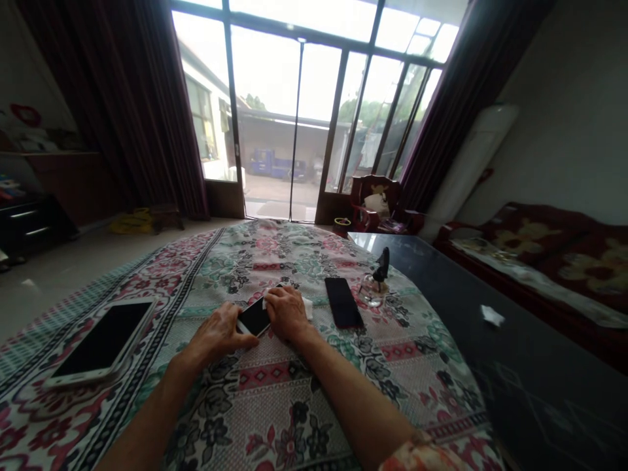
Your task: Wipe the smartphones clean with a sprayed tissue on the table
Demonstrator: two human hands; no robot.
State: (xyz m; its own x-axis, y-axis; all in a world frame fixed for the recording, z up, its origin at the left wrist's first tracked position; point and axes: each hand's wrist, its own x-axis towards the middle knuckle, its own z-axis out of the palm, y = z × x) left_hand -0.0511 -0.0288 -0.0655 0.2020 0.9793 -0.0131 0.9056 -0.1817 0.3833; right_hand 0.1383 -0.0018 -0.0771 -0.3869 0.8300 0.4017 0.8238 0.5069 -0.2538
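Observation:
A small smartphone (256,318) with a dark screen and white edge lies on the patterned tablecloth (294,261). My left hand (222,329) grips its near left end between thumb and fingers. Over its far right part rests my right hand (286,311), closed on a white tissue (308,307) that sticks out beside the fingers and touches the screen side. To the right lies a black smartphone (343,302), and beyond it stands a clear spray bottle (373,288) with a black nozzle. A larger white tablet (103,341) with a dark screen lies at the left.
A dark glossy table (441,288) adjoins on the right, with a crumpled white tissue (492,316) on it. Farther right is a red wooden sofa (534,242). An armchair (377,199) stands near the glass doors (294,131).

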